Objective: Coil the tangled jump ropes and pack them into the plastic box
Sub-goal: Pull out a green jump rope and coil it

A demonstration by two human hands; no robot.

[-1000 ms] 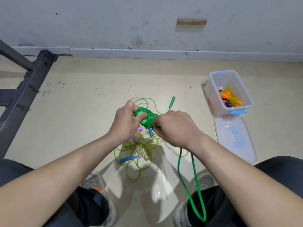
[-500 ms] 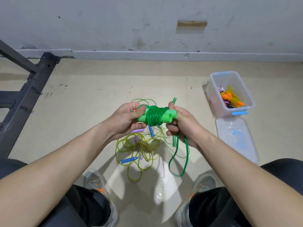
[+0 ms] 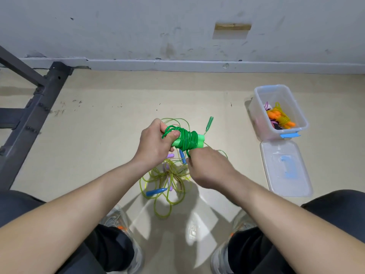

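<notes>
Dark trousers fill the bottom corners of the frame, and between them two grey sneakers (image 3: 118, 220) with orange flecks stand on the beige floor (image 3: 94, 135). Just beyond the toes, at lower centre, lies a tangle of yellow-green ropes (image 3: 167, 180). Its thin translucent loops fan out around a knot, with a blue handle (image 3: 156, 191) at its near left edge and a lilac handle (image 3: 170, 155) half hidden under the hands. Both bare forearms reach in from the bottom corners and meet above that tangle. The right hand (image 3: 209, 167) sits a little lower and nearer, its back turned to the camera. Its fingers are curled under and a strand of green cord runs down into them, though the pinch itself is hidden. The left hand (image 3: 156, 143) is higher, at mid-frame, with fingers and thumb wrapped round the left end of the green jump rope (image 3: 187, 138). That rope is held off the floor, its cord wound in tight turns about its pale green handles. A darker green handle (image 3: 209, 122) lies on the floor just past the bundle. At the right of the frame a clear lid (image 3: 284, 153) with a blue clip lies flat. Directly behind it stands the open plastic box (image 3: 257, 117), holding coiled ropes with orange handles (image 3: 275, 115). A dark metal frame (image 3: 29, 107) crosses the upper left, ending at the scuffed grey wall (image 3: 118, 26).
</notes>
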